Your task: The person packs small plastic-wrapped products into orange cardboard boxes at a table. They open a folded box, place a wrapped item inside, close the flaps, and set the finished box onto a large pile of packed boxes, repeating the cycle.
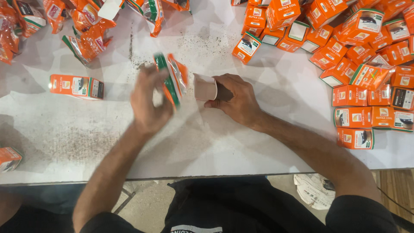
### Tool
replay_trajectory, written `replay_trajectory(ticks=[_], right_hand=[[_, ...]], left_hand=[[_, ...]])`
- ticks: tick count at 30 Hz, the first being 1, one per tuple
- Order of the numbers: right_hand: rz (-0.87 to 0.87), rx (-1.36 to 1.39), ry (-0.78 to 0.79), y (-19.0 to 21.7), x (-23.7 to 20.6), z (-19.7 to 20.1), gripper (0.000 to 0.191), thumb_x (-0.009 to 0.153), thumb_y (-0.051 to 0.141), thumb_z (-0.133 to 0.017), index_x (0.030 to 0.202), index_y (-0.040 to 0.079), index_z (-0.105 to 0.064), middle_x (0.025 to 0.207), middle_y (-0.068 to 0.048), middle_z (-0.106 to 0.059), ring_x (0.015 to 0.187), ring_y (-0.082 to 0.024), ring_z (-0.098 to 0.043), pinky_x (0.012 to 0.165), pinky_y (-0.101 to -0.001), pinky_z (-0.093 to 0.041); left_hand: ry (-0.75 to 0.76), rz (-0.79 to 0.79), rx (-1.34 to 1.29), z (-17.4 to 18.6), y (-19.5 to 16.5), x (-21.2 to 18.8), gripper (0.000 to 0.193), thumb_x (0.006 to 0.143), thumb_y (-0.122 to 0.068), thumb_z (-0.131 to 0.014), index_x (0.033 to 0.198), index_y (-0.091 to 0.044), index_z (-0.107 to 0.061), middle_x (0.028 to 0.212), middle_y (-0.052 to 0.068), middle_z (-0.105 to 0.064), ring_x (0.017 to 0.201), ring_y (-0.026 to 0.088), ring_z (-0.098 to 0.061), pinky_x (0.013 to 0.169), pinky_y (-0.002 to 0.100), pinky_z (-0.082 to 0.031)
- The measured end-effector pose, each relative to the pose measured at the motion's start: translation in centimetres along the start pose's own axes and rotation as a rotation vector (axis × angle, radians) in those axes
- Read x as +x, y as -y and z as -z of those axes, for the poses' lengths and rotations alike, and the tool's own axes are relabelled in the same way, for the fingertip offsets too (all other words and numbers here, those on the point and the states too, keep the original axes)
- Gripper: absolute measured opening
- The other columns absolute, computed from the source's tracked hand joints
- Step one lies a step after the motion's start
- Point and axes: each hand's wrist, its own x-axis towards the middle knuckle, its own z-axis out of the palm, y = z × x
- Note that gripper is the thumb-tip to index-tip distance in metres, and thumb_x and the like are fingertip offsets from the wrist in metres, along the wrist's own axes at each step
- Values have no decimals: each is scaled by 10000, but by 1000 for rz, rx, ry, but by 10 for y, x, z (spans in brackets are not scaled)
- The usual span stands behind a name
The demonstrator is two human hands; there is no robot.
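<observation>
Left hand (148,101) gripping blurred orange packet (174,80), seemingly upright, right hand (235,97) holding open carton (207,87), mouth leftward

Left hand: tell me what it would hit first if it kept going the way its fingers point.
The left hand points up and right, and already holds an orange and green packet. Beyond that lies bare white table, then probably the orange boxes at the far edge; height is unclear.

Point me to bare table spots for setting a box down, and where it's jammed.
Bare: the near strip of the white table, between the forearms; also the span between the lone orange box and the left hand. Crowded: the box pile along the right edge and the orange pouches top left. Right hand holds an open box centre.
</observation>
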Motion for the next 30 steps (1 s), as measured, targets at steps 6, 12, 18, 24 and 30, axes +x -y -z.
replay_trajectory(ticks=[6, 12, 18, 24, 30], right_hand=[[87, 28, -1, -8, -1, -1, 569, 762, 113, -912, 1254, 18, -642, 1194, -123, -708, 1112, -312, -690, 968, -414, -565], [35, -3, 52, -10, -2, 4, 555, 794, 59, -847, 1292, -19, -613, 1182, -160, -691, 1120, -359, -671, 961, -431, -543], [91, -38, 15, -7, -5, 0, 618, 759, 36, -834, 1317, -49, -583, 1258, -213, -660, 1185, -402, -634, 1002, -453, -531], [84, -86, 53, -10, -8, -2, 664, 719, 6, -829, 1332, -54, -581, 1283, -221, -649, 1210, -414, -610, 1014, -471, -517], [91, -122, 3, -11, -8, -6, 669, 753, 91, -907, 1328, -35, -590, 1266, -205, -658, 1201, -396, -621, 1008, -459, -529]], left_hand=[[210, -443, 111, -32, 0, -5, 485, 824, 15, -801, 1283, 19, -642, 1200, 205, -687, 1238, 366, -648, 1156, 631, -478], [213, -338, 250, -34, -9, -7, 455, 878, -281, -808, 1237, -46, -659, 1179, 188, -671, 1286, 399, -517, 1155, 714, -251], [328, -215, 289, -35, -14, -10, 383, 1008, -313, -766, 1246, -30, -666, 1203, 110, -643, 1399, 320, -505, 1255, 721, -202], [311, -123, 308, -34, -15, -13, 331, 969, -290, -670, 1208, -64, -698, 1410, 283, -465, 1475, 502, -278, 1162, 801, -87], [344, -1, 390, -50, -19, -3, 172, 1073, -254, -612, 1070, -108, -705, 1685, 280, -170, 1584, 484, -83, 1173, 829, -80]])
